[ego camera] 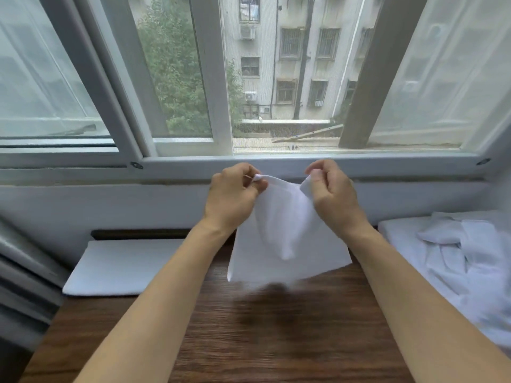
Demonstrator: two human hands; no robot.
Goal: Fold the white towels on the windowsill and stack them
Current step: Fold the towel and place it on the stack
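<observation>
A white towel point(287, 239) hangs in the air above the dark wooden windowsill point(249, 327), in front of the window. My left hand point(235, 194) pinches its upper left corner. My right hand point(334, 194) grips its upper right corner. The cloth droops between them and its lower edge is blurred just above the wood. A folded white towel point(121, 266) lies flat on the sill at the left. A loose heap of crumpled white towels point(456, 258) lies at the right.
The window frame point(276, 161) and a white wall strip run behind my hands. A grey panel point(25, 286) borders the sill at the left. Bare wood shows between my forearms.
</observation>
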